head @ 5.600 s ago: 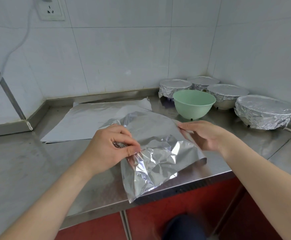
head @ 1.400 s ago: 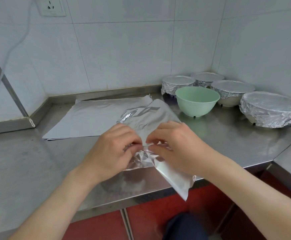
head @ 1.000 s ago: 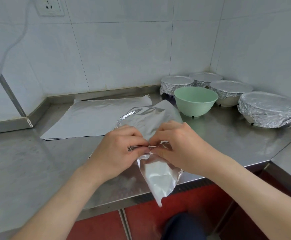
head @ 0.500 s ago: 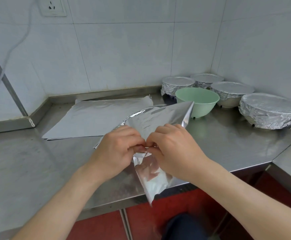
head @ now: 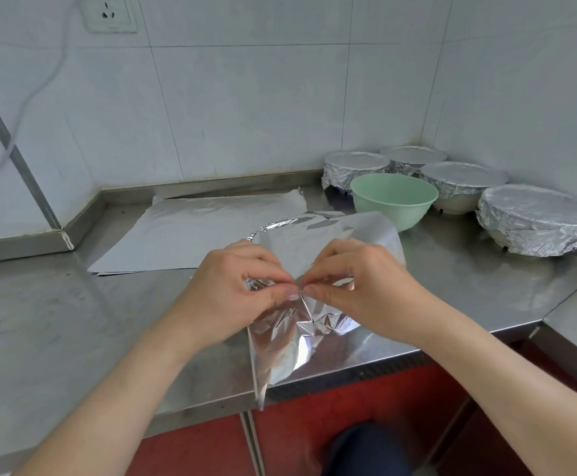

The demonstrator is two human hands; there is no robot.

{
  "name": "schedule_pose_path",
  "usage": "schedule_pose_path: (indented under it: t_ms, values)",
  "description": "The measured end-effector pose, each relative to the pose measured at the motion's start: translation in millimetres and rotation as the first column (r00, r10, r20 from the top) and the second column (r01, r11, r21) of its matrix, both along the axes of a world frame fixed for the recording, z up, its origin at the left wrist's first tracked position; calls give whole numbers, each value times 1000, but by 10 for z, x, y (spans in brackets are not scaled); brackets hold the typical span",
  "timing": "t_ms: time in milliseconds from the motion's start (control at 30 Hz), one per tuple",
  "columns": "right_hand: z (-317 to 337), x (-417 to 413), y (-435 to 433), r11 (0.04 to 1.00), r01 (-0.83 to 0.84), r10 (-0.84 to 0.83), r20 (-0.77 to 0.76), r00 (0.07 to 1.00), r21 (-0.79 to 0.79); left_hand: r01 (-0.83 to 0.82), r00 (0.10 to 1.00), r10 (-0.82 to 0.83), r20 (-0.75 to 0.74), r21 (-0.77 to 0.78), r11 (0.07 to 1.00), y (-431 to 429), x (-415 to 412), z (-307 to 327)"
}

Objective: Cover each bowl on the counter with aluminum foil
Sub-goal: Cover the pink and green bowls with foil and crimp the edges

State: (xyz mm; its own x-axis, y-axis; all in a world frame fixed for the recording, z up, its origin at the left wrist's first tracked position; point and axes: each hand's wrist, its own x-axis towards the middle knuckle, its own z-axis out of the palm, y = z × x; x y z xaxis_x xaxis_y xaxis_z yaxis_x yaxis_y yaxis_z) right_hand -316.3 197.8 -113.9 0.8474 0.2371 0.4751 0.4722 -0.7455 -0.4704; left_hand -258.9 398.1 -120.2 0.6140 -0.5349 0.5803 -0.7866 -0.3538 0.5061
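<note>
Pinching the crumpled foil sheet (head: 299,333) at one spot, the left hand (head: 232,292) and right hand (head: 366,286) meet almost fingertip to fingertip. Each has its thumb and curled fingers closed on the foil and nothing else.

The sheet's long axis runs from near-left, where a corner hangs past the near edge of the counter (head: 57,321), to far-right, where its smoother end rises toward the green bowl (head: 394,199). I cannot tell whether that end touches the bowl.

The green bowl is the only one left bare. It sits far and right of the hands, so the right hand is the nearer one.

Four covered bowls (head: 537,218) crowd behind it and to its right, against the corner walls, which leaves little room on those sides. The bare counter in front of the bowl and to the right of the hands looks like the freest way in. A stack of flat foil sheets (head: 198,228) lies far-left, apart from the bowl.

The sheet probably needs opening out before it can span the rim.
</note>
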Motion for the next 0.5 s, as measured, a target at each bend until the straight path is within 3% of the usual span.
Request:
schedule_pose_path:
  t_ms: [167,333,433,500]
  values:
    - [-26,-26,2,991,22,-20,18,1000,-131,30,1000,-30,-8,-3,1000,-24,28,-63]
    - [-154,-271,-79,832,135,-87,112,990,-538,41,997,-44,-64,-38,998,-13,41,-70]
    - [-332,-316,-68,817,254,-100,307,946,-517,38,990,-50,-129,-92,995,-13,71,-80]
    - [-469,-279,-46,835,326,-83,486,870,-442,37,988,-52,-143,-107,994,-31,72,-87]
